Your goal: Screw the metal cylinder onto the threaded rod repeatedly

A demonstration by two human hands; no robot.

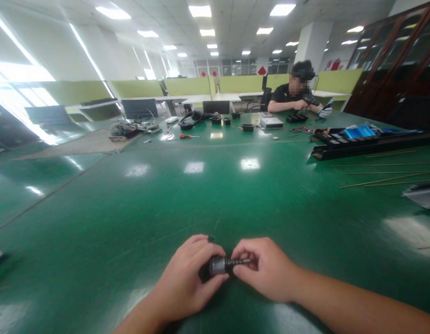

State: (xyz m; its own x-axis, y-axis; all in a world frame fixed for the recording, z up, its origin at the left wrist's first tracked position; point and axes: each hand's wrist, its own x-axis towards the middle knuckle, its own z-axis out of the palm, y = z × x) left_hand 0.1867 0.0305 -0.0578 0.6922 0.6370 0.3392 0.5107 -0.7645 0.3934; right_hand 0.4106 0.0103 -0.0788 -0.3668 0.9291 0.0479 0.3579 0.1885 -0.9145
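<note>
My left hand [194, 273] is closed around a short dark cylindrical part [217, 266], with a grey band showing between the fingers and thumb. A thin ribbed metal shaft [232, 262] projects from the cylinder's right end. The fingertips of my right hand [265, 266] pinch this shaft near its free end. Both hands are low over the green tabletop [215, 204], close to its near side. The cylinder's left end is hidden in my left palm, and its exact kind cannot be made out.
Across the table a person [296, 90] handles a dark tool. An orange screwdriver [186, 136], black trays [248, 127] and a white box [271, 123] lie at the far side. To the right are a long black channel [371, 146] and several thin rods [388, 173].
</note>
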